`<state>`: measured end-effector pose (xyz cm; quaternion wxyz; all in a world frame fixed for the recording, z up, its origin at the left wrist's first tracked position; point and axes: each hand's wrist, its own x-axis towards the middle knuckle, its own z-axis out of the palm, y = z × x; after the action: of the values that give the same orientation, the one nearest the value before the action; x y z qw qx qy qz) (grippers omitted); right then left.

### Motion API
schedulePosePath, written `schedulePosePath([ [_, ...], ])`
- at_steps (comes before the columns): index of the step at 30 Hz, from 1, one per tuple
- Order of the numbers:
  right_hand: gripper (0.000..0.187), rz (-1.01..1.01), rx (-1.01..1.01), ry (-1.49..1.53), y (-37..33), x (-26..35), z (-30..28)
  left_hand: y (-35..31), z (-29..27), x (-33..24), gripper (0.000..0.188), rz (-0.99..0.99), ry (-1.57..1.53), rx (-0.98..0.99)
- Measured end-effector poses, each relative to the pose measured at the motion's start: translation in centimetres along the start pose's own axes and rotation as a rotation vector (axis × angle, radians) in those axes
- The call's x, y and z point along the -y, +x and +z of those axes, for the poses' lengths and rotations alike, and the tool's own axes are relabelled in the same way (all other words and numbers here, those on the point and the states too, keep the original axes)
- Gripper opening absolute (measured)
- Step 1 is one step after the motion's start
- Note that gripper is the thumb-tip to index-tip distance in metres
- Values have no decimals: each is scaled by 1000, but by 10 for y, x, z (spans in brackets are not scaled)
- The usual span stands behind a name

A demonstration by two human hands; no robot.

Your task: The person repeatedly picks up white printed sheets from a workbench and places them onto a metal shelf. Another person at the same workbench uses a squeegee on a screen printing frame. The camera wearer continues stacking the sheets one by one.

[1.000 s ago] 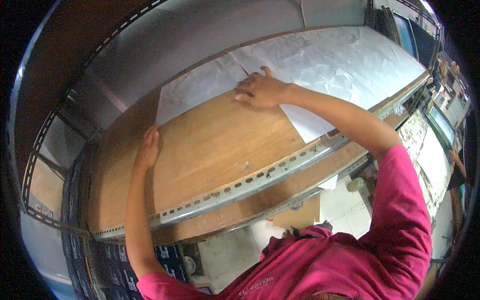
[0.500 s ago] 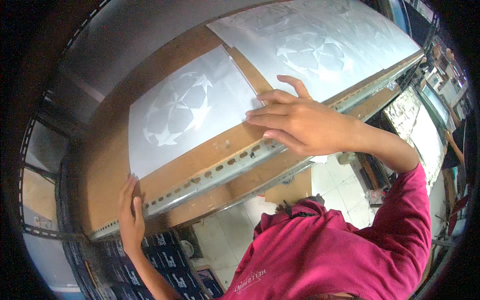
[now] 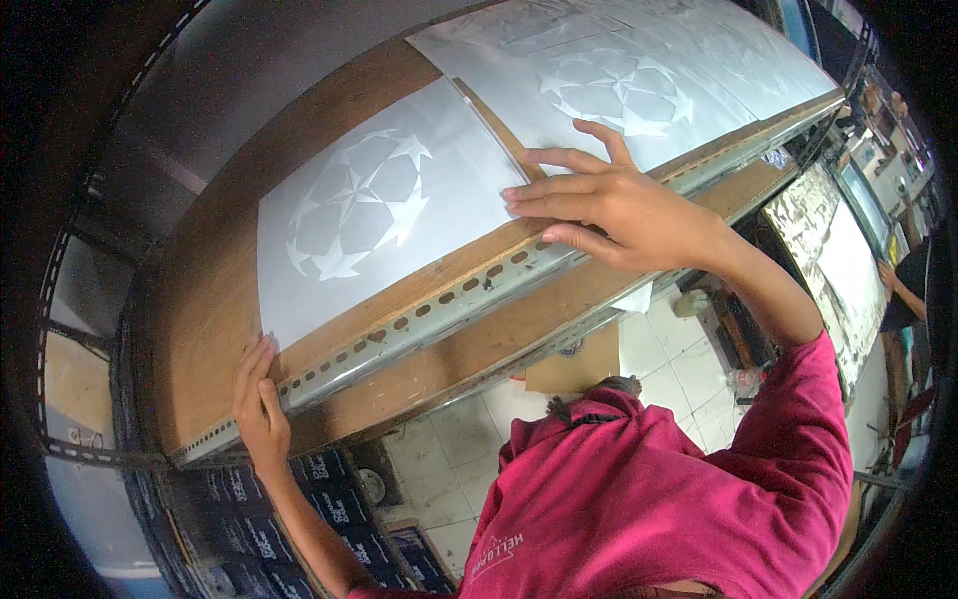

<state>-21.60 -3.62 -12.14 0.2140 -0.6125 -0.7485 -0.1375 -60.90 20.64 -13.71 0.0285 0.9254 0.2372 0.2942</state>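
A white sheet [image 3: 274, 230] bearing a pale ball design made of stars lies flat on a wooden shelf board [image 3: 185, 369]. My left hand [image 3: 261, 404] rests at the sheet's near left corner, fingertips on its edge, fingers straight and thumb apart. Over the near right corner, my right hand [image 3: 639, 215] has its fingers spread, with the fingertips touching the sheet's right end. Neither hand grips anything. To the right, more white sheets [image 3: 718, 110] with the same star-ball design lie on the board, a narrow strip of wood showing between them and the first sheet.
A slotted metal rail [image 3: 424, 317] runs along the board's front edge, with a lower wooden shelf [image 3: 479, 339] beneath. Dark printed packages [image 3: 329, 499] are below left. At the far right another person's arm [image 3: 901, 293] shows beside a worn white-topped table [image 3: 823, 255].
The whole view has shifted slightly, so shelf and sheets appear a little higher. Both hands stay at the sheet's near corners, with the right fingers slightly more spread.
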Motion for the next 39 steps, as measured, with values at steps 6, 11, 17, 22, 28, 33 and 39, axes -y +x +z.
schedulePosePath([
  [6,28,31,31,-2,-7,-2,-7,-1,-1,-2,36,76,8,-7],
  [11,26,28,40,-2,-9,-4,-7,0,0,-4,35,76,-5,-15],
  [17,42,55,31,-11,-12,-11,-14,-3,-3,-2,31,88,-15,-32],
  [22,61,88,-2,-10,-8,-15,-14,-6,-4,2,30,93,-24,-34],
  [28,58,58,60,-54,-10,-20,-13,-1,7,-4,32,-3,-89,-103],
  [33,55,70,68,-40,-10,-17,-15,-4,2,2,31,-1,-96,-91],
  [39,58,63,69,-28,-10,-17,-16,-4,1,1,31,27,-87,-88],
])
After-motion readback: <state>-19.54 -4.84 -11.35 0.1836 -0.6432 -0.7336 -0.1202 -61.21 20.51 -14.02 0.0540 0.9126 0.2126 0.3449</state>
